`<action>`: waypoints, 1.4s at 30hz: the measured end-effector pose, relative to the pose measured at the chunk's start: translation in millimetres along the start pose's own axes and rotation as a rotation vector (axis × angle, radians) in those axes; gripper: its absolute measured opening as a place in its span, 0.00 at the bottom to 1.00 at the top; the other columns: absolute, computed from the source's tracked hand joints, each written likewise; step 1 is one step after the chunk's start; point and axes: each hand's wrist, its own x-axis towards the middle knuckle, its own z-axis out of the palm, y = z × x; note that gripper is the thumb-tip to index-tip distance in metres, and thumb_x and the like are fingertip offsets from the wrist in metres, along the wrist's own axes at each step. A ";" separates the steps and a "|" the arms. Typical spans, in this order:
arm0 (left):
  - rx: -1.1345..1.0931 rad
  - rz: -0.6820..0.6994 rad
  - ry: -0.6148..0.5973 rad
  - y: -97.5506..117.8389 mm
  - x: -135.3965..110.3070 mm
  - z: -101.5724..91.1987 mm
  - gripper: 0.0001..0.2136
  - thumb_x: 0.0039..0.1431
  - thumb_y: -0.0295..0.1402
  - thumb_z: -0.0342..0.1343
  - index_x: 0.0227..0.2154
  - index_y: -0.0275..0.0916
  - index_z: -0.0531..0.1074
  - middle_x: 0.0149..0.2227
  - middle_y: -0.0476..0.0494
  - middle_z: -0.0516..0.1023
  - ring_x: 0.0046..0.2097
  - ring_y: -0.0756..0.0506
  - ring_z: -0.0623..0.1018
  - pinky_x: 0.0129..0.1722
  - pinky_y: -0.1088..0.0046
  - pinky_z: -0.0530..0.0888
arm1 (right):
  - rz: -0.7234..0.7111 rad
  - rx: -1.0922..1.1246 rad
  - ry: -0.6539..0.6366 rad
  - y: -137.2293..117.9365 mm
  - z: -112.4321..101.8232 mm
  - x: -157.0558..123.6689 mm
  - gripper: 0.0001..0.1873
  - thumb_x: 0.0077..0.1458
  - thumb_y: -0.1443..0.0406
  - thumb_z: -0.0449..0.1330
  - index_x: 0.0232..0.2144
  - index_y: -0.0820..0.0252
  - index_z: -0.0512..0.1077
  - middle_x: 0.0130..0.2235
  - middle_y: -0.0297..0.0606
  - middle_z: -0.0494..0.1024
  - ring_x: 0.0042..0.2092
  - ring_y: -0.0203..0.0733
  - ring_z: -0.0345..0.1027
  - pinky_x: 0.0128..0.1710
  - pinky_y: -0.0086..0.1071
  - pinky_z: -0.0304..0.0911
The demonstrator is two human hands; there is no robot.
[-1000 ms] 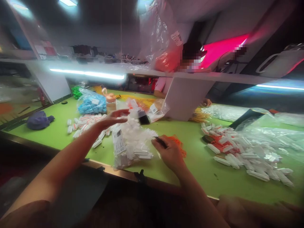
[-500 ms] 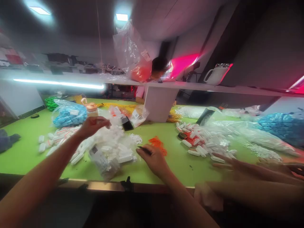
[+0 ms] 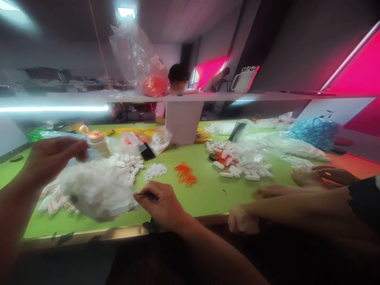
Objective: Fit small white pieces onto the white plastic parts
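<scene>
My left hand [image 3: 52, 156] is raised over the green table [image 3: 208, 190], fingers pinched on the top of a clear plastic bag [image 3: 97, 190] full of small white parts. My right hand [image 3: 162, 204] rests near the table's front edge beside that bag, closed on a thin dark tool [image 3: 145, 194]. A loose heap of tiny white pellets [image 3: 154, 171] and a bunch of orange loops [image 3: 185, 175] lie just beyond my right hand. White capsule-shaped pieces [image 3: 127, 166] are scattered behind the bag.
Another person's arms [image 3: 297, 202] lie on the table at the right. A pile of white pieces [image 3: 237, 162], a black phone [image 3: 147, 151], a bottle with a peach lid [image 3: 96, 140], a blue bag [image 3: 314, 132] and a white pillar [image 3: 182, 122] stand further back.
The view has swung right. My left hand closed from open onto the bag's top and lifted it. My right hand stayed by the bag. Another person's arms came in at the right.
</scene>
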 end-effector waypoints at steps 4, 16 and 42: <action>0.025 -0.089 -0.481 -12.4 13.9 32.6 0.12 0.50 0.41 0.59 0.24 0.37 0.74 0.20 0.50 0.74 0.24 0.53 0.71 0.27 0.76 0.69 | 0.112 0.000 -0.029 23.0 10.3 -35.9 0.13 0.55 0.59 0.58 0.23 0.59 0.72 0.22 0.30 0.71 0.25 0.29 0.59 0.27 0.25 0.54; -0.060 -0.196 -1.185 -41.5 21.8 255.5 0.15 0.55 0.39 0.56 0.19 0.33 0.69 0.18 0.48 0.73 0.19 0.55 0.68 0.22 0.77 0.65 | 0.450 -0.227 0.135 86.5 -33.8 -100.3 0.16 0.56 0.57 0.56 0.23 0.60 0.73 0.23 0.34 0.74 0.26 0.35 0.65 0.27 0.26 0.58; 0.336 0.026 -0.934 -73.3 16.4 308.4 0.06 0.47 0.26 0.57 0.27 0.32 0.78 0.28 0.41 0.79 0.33 0.47 0.77 0.36 0.74 0.71 | 0.756 -0.369 -0.205 105.0 -65.4 -10.8 0.18 0.63 0.57 0.41 0.39 0.61 0.66 0.22 0.30 0.73 0.21 0.34 0.67 0.27 0.28 0.62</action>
